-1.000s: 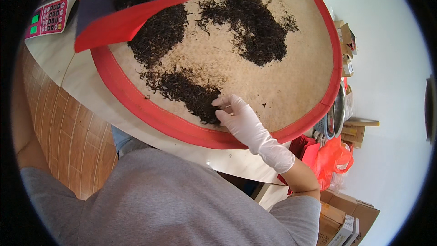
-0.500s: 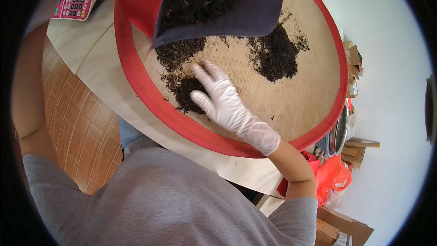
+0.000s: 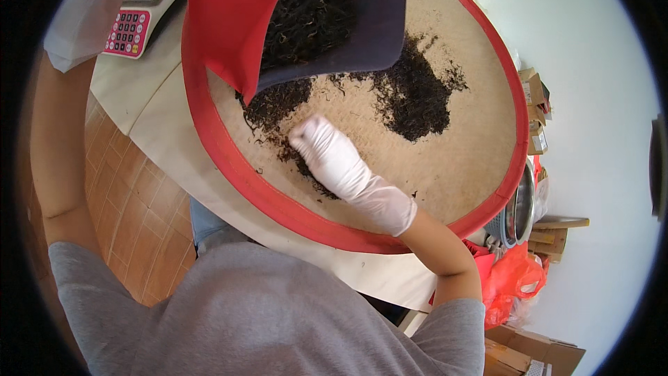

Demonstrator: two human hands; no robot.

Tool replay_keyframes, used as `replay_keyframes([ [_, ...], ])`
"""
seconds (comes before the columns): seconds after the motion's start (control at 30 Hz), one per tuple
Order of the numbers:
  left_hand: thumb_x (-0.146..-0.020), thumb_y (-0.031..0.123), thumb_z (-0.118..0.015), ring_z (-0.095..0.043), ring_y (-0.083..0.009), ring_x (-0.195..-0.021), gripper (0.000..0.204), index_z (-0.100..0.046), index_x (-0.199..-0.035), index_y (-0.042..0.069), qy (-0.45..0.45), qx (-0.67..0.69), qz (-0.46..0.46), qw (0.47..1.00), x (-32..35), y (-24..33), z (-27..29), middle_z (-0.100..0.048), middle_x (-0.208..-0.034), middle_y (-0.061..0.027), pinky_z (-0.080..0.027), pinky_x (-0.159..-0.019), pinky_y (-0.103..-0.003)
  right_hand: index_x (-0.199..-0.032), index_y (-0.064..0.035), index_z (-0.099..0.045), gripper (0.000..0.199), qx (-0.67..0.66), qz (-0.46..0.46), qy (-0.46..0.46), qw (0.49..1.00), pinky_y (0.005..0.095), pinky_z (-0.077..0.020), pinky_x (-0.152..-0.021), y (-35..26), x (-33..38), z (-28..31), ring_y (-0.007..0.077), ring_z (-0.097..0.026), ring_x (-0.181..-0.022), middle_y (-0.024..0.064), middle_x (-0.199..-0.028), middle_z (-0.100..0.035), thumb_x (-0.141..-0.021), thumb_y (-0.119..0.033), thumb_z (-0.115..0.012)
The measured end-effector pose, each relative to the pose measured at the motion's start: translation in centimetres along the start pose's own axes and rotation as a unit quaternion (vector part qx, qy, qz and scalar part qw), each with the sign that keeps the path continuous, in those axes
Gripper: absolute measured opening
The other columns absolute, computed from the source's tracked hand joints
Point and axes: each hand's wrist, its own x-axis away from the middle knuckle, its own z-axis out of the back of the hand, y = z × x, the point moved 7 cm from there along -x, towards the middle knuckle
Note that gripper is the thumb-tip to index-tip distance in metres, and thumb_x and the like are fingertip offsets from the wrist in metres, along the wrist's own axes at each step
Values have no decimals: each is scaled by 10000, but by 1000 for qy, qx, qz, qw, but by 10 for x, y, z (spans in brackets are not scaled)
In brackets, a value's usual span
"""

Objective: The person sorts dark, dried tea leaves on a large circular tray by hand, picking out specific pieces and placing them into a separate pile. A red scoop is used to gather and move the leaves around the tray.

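The right hand [image 3: 325, 155], in a white glove, curls its fingers inward at dark dried leaves [image 3: 307, 169] on a round tray [image 3: 480, 160]; blur hides whether it grasps any. The left hand [image 3: 82, 24], also gloved, runs to the upper left edge, and I cannot tell its grip. Over the tray, a red and navy bag [image 3: 233, 28] shows more leaves inside. Another pile [image 3: 419, 101] lies to its lower right. A pink-keyed scale [image 3: 129, 31] stands on the table [image 3: 153, 101] at left.
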Motion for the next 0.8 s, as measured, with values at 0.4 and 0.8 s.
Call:
replay_keyframes([
  [0.4,-972,408,-486,-539,-194,-404,436,-658,-806,43,-99,-157,16,983,-74,-43,-64,-564,-551,-88,-418,-394,-339,-1019,-66,-643,241,-329,-147,229,904,254,-428,-598,-90,-85,221,98,-550,-714,4,-869,-625,-996,-289,-553],
  [0.8,-948,310,-533,-470,-97,-477,304,-589,-773,68,-179,-62,123,974,-44,6,-81,-508,-584,18,-388,-466,-270,-1099,14,-680,397,11,54,180,982,305,-465,-917,-169,-97,239,167,-621,-1001,102,-1054,-698,-1030,-307,-459],
])
